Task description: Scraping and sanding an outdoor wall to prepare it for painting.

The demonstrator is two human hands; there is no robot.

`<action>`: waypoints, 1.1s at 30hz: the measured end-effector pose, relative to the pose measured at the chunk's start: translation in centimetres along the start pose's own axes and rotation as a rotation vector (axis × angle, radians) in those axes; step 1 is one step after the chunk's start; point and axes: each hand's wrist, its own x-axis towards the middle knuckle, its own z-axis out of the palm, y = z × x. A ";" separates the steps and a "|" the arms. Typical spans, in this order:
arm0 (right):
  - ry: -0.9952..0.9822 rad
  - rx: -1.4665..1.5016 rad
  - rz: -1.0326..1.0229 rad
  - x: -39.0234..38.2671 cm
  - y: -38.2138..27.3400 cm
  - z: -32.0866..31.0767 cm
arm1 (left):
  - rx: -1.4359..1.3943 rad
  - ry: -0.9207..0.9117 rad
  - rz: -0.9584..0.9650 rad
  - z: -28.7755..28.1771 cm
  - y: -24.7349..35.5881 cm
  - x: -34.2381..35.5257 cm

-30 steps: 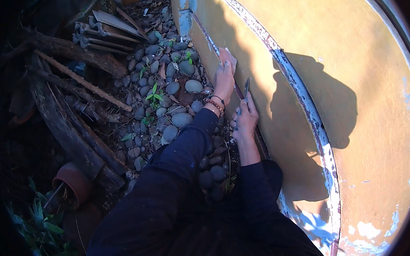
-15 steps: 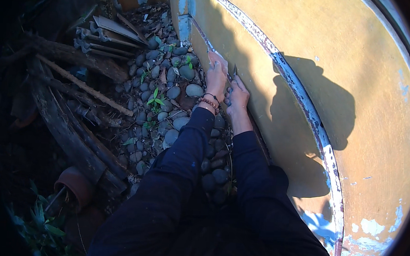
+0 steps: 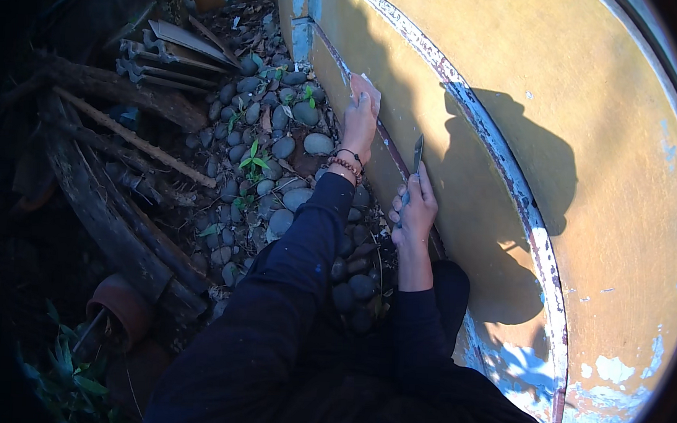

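Note:
My left hand (image 3: 359, 128), with beads and a cord at the wrist, pinches a folded pinkish-brown sheet (image 3: 369, 89) that looks like sandpaper. It presses near the thin dark strip (image 3: 392, 151) running along the yellow wall's lower part. My right hand (image 3: 416, 212) is closed around a small knife (image 3: 418, 150), its narrow blade pointing up and away from me. That blade stands over the yellow wall (image 3: 459, 256), just right of the strip; whether it touches is unclear.
Rounded grey stones (image 3: 284, 148) and small green plants (image 3: 254, 161) cover the ground to the left. Beyond lie timber pieces (image 3: 117, 192), stacked roof tiles (image 3: 170, 61) and a clay pot (image 3: 123, 311). A curved ledge with peeling paint (image 3: 502, 163) crosses the wall.
My right hand has drawn back toward me and slightly right with the knife, away from my left hand. My left hand and its sheet have shifted slightly right.

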 end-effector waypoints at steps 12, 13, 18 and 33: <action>-0.141 -0.019 0.039 2.2 2.7 -3.6 | 0.007 -0.126 -0.090 1.5 -3.0 0.6; -0.078 -0.208 0.065 2.3 4.0 -4.4 | 0.116 -0.097 -0.092 1.1 -2.7 0.7; -0.049 -1.238 -0.566 6.7 7.2 -2.9 | -0.036 -0.032 -0.088 0.3 -0.8 0.8; -0.118 -1.558 -0.488 3.8 6.4 -4.8 | -0.191 0.059 -0.045 -0.6 1.4 -2.7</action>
